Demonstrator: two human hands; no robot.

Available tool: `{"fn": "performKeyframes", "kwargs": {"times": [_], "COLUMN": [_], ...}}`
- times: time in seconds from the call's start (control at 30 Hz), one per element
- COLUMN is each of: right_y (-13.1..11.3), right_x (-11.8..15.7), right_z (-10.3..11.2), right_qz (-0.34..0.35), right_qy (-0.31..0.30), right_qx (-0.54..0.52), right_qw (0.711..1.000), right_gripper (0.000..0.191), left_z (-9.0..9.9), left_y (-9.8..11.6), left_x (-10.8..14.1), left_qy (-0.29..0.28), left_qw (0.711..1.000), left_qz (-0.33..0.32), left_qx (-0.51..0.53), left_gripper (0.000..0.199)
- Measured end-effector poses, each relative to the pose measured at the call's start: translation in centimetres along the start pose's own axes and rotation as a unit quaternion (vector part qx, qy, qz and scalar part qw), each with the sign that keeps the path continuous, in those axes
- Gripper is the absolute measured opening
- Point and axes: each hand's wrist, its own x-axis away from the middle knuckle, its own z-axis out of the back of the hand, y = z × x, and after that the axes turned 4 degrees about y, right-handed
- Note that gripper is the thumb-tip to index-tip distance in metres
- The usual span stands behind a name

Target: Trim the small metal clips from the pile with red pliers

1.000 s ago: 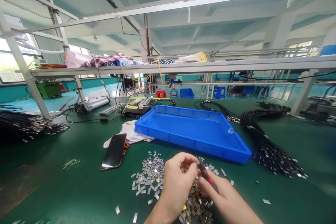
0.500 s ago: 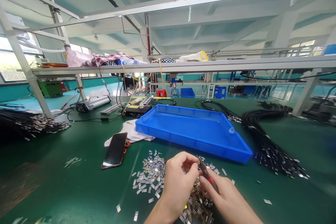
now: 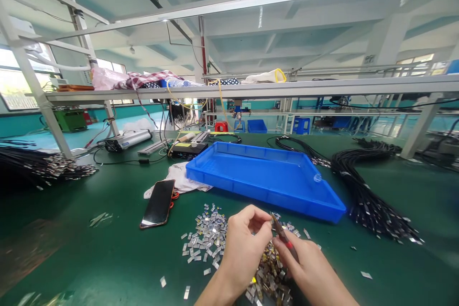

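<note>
So right up close on the green worktop (image 3: 118, 258) there's a heap of darker, brownish metal pieces (image 3: 267, 284), partly under both hands. Right hand (image 3: 304, 258) has its grip closed around a slim hand tool (image 3: 286, 240) with a bit of red on it, tip angled up toward the other hand. Left hand (image 3: 244, 244) has its grip pinched together, thumb against fingers, right by that tip; can't tell what's in between, too small. Silvery pieces (image 3: 208, 232) are scattered just past and left of it. Bit further back, a phone (image 3: 158, 204) lies beside a pale cloth (image 3: 179, 179), then a big blue tray (image 3: 265, 172), with black cables (image 3: 362, 196) bundled to its right. Behind that, a black box (image 3: 188, 149), a raised shelf (image 3: 322, 89), and a red stool (image 3: 221, 126) way back.
</note>
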Motion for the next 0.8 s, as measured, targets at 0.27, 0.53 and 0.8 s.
{"fn": "performKeyframes", "kwargs": {"times": [0.27, 0.53, 0.8], "right_y": [-0.2, 0.9, 0.2], "right_x": [0.0, -0.3, -0.4], "right_z": [0.2, -1.0, -1.6], "right_qz": [0.001, -0.006, -0.035], "right_qy": [-0.004, 0.025, 0.043], "right_qx": [0.007, 0.019, -0.045], "right_qw": [1.000, 0.999, 0.997], "right_gripper": [0.038, 0.043, 0.051], "left_z": [0.1, -0.1, -0.1], "left_y": [0.4, 0.6, -0.3], "left_x": [0.0, 0.0, -0.2], "left_qy": [-0.003, -0.005, -0.005], "left_qw": [1.000, 1.000, 0.999], "left_qz": [0.007, 0.014, 0.019], "left_qx": [-0.010, -0.016, 0.025], "left_gripper": [0.008, 0.007, 0.008]}}
